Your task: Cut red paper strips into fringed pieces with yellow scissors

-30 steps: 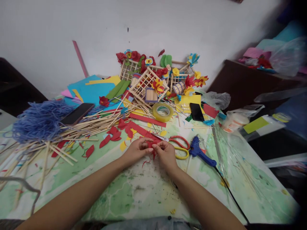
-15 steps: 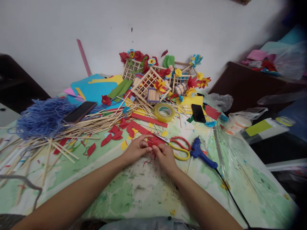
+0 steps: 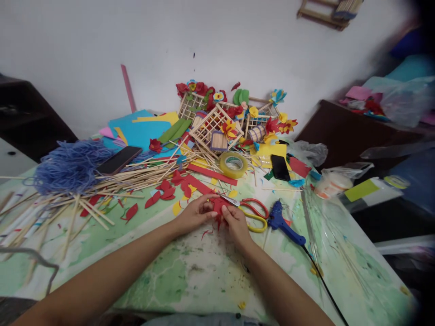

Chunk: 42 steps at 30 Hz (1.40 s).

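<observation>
Between my hands is a small piece of red paper (image 3: pixel 218 209), pinched from both sides above the tablecloth. My left hand (image 3: pixel 195 213) grips its left side with thumb and fingers. On the other side, my right hand (image 3: pixel 236 222) is closed on the paper with thumb and forefinger. Scissors (image 3: pixel 251 212) with one red and one yellow handle lie just beyond my right hand, blades pointing left. Thin red paper scraps (image 3: pixel 206 233) rest below the fingers. Cut red petals (image 3: pixel 165 191) and a red paper strip (image 3: pixel 199 184) are spread past my left hand.
A blue glue gun (image 3: pixel 283 224) lies right of the scissors, its black cord running toward the front edge. Farther back are a tape roll (image 3: pixel 234 165), two phones, bamboo sticks (image 3: pixel 136 179), blue yarn (image 3: pixel 70 167) and stick frames (image 3: pixel 217 124) with paper flowers.
The view has shifted slightly, showing more of the wall frame at upper right. My fingers have changed their hold, and more of the red paper shows between them.
</observation>
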Available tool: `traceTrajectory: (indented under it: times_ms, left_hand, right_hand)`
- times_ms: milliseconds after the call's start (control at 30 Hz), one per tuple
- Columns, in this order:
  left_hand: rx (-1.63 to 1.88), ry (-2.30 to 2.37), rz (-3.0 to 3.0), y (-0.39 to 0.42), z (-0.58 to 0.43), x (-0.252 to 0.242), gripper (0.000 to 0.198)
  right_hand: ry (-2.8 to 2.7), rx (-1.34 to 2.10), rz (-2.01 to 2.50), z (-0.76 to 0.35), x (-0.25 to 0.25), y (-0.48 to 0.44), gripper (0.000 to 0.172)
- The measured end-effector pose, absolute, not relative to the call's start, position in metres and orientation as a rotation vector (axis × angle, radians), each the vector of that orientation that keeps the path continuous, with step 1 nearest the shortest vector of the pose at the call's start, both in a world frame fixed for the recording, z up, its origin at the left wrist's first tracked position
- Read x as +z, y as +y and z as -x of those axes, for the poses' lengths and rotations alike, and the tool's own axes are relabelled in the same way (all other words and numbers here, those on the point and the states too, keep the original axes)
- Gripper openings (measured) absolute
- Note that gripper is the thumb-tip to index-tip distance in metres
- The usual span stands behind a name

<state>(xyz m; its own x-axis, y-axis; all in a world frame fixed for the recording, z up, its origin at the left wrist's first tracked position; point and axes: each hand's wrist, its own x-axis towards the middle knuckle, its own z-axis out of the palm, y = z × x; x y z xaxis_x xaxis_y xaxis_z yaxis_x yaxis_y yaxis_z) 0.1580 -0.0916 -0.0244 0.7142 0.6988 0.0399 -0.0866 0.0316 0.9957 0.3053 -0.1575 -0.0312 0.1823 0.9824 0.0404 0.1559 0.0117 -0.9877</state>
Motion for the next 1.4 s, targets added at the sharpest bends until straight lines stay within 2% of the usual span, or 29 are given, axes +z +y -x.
traceTrajectory:
  times_ms: [200,300,467,567,700,867,1000,1067,1267,1400]
  left_hand:
    - [0.717,0.554,-1.460,-0.091,-0.158,-0.026,0.041]
    - [0.728,0.585,-1.448,-0.090,-0.158,-0.028,0.042]
    - [0.764,0.652,-1.414,-0.089,-0.159,-0.026,0.043]
    - [0.725,0.632,-1.385,-0.089,-0.158,-0.024,0.045]
    - [0.675,0.646,-1.384,-0.090,-0.159,-0.025,0.048]
    - [0.668,0.692,-1.453,-0.090,-0.159,-0.028,0.047]
    - [0.774,0.777,-1.721,-0.087,-0.157,-0.023,0.022]
    - [0.829,0.764,-1.836,-0.086,-0.157,-0.020,0.016]
    - [0.783,0.771,-1.672,-0.089,-0.157,-0.020,0.022]
    - [0.872,0.881,-1.362,-0.085,-0.158,-0.025,0.029]
  right_hand:
    - [-1.199,0.986,1.369,-0.304,-0.035,-0.157,0.049]
    - [-1.235,0.933,1.381,-0.304,-0.034,-0.158,0.048]
    - [-1.263,0.666,1.424,-0.306,-0.029,-0.160,0.025]
    - [-1.291,0.525,1.431,-0.307,-0.026,-0.162,0.025]
    - [-1.323,0.415,1.417,-0.308,-0.023,-0.163,0.015]
    - [-1.309,0.368,1.413,-0.310,-0.020,-0.164,0.016]
    - [-1.298,0.398,1.433,-0.308,-0.019,-0.165,0.016]
    - [-1.295,0.432,1.459,-0.305,-0.021,-0.164,0.018]
    - [-1.426,0.465,1.600,-0.318,-0.015,-0.156,0.022]
    - [-1.563,0.298,1.821,-0.356,0.002,-0.158,0.029]
